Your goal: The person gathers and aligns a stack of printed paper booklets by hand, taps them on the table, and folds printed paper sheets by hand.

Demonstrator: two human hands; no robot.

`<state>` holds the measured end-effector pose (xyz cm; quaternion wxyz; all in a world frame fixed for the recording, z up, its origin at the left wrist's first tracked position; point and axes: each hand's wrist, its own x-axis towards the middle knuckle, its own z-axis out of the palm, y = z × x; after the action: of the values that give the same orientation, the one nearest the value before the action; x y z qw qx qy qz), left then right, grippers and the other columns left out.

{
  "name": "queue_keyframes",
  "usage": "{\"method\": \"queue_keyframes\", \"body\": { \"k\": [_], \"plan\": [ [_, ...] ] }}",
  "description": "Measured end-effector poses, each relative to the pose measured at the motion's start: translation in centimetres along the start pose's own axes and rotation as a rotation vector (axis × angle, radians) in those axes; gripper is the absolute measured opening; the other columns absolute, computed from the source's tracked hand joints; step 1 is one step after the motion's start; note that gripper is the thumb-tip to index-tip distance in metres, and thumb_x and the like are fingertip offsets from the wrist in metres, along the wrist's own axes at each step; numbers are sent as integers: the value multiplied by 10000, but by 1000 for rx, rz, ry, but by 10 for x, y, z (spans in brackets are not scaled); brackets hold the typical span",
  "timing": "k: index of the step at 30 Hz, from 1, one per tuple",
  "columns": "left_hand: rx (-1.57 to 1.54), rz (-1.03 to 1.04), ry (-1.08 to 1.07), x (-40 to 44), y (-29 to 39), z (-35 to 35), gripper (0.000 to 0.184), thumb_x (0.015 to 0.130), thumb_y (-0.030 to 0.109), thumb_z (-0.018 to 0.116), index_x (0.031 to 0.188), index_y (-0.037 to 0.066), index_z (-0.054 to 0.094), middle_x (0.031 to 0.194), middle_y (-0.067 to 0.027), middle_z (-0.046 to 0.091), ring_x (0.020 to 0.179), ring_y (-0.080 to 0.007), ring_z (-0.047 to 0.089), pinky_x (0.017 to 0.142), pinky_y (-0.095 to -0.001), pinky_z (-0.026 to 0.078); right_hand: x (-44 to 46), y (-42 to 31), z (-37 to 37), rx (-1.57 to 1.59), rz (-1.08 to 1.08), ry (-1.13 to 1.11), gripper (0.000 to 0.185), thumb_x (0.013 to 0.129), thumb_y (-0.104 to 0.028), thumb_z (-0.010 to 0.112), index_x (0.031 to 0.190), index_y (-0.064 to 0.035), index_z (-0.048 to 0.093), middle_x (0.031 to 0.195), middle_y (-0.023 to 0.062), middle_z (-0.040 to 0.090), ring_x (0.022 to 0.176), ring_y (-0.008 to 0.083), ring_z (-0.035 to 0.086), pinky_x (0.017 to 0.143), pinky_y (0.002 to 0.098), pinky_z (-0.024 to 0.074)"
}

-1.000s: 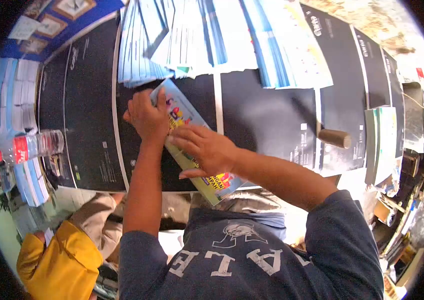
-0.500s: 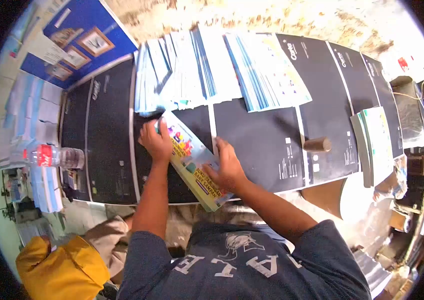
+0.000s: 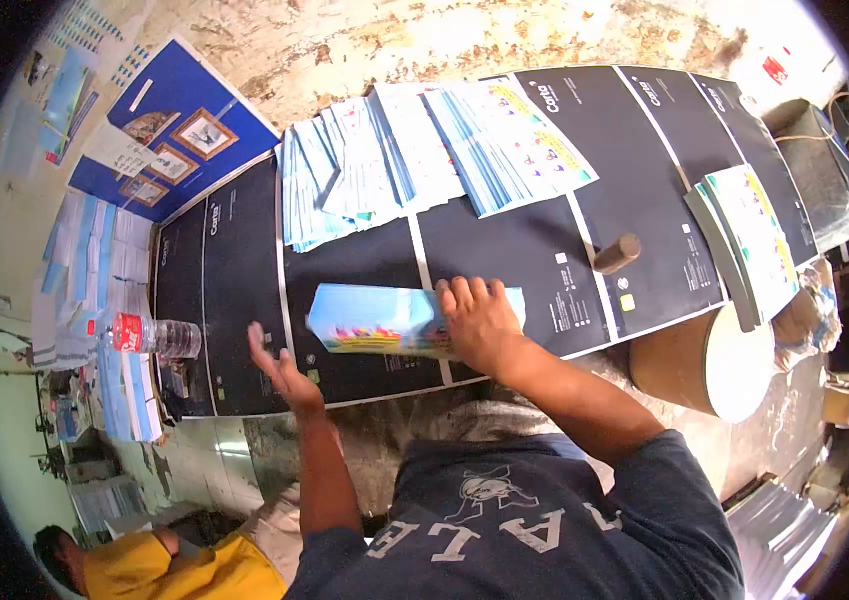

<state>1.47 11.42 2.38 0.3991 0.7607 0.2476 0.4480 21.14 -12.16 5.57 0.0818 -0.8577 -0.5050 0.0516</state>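
A stack of printed booklets, light blue with a colourful printed band, stands tilted near the front edge of the black table. My right hand grips its right end, fingers curled over the upper edge and partly covering it. Off the stack's left end, my left hand is open, palm turned toward the stack, fingers apart and touching nothing.
Fanned piles of printed sheets lie along the back. To the right are a wooden cylinder and another booklet stack. A plastic bottle lies left, before paper piles. A person in yellow is at lower left.
The booklet stack has turned from a slanting, flat position to lie crosswise and tilted up. My left hand has let go and moved down-left; my right hand now grips the stack's right end.
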Motion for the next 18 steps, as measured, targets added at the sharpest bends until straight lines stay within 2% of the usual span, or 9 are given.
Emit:
{"method": "queue_keyframes", "body": {
  "k": [1,3,5,8,9,11,13,16,18],
  "plan": [
    [33,28,-9,9,52,22,542,959,228,450,1429,-40,418,1455,-239,423,1405,-351,359,1174,-445,247,-2,2,12,-67,14,129,474,924,-366,586,1232,-9,541,1120,129,644,1051,279,629,940,403,434],
    [411,301,-751,30,115,50,691,911,356,593,1469,-3,398,1493,-244,396,1438,-376,323,1178,-479,225,-8,-1,9,-71,57,-106,467,921,-375,597,1190,0,528,1102,153,649,1012,289,650,918,413,457],
    [631,453,-931,10,118,85,789,791,402,756,1430,45,460,1428,-195,463,1391,-356,389,1159,-528,227,-15,6,7,292,49,-140,425,897,-345,630,1139,-10,532,1083,157,659,959,300,672,884,425,482],
    [726,553,-815,20,120,96,779,673,384,852,1329,84,559,1333,-119,545,1348,-289,448,1146,-558,231,-12,15,-22,206,-82,29,306,874,-249,656,1072,-47,540,1011,141,653,922,294,672,831,433,484],
    [725,565,-815,28,123,95,640,666,312,873,1214,95,622,1223,-93,597,1279,-252,512,1134,-550,255,-15,12,-36,120,-123,62,307,866,-244,682,1063,-64,532,981,133,641,916,286,662,814,425,472],
    [863,326,-1093,38,143,95,609,698,373,849,1202,105,635,1229,-90,611,1249,-231,539,1145,-539,246,-12,16,-54,61,-158,86,250,846,-200,675,1019,-86,534,952,101,630,922,271,654,797,416,470],
    [698,441,-918,24,124,98,662,715,394,841,1254,94,600,1176,-108,608,1180,-280,557,1122,-550,295,-13,19,-55,-28,-171,90,228,826,-175,667,998,-98,538,979,84,631,967,265,641,799,412,468],
    [713,457,-903,13,110,100,740,768,543,763,1328,101,565,1215,-137,577,1231,-316,501,1142,-580,257,-17,29,-43,-13,-158,-29,397,806,-269,734,1114,-89,558,1027,96,626,1038,279,625,859,417,468],
    [719,465,-899,11,106,101,662,798,573,720,1226,80,609,1200,-121,586,1180,-306,529,1090,-554,304,-25,44,-39,43,-85,-50,587,753,-339,817,1207,-61,570,1057,132,649,1031,316,643,883,426,490]
  ]
}}
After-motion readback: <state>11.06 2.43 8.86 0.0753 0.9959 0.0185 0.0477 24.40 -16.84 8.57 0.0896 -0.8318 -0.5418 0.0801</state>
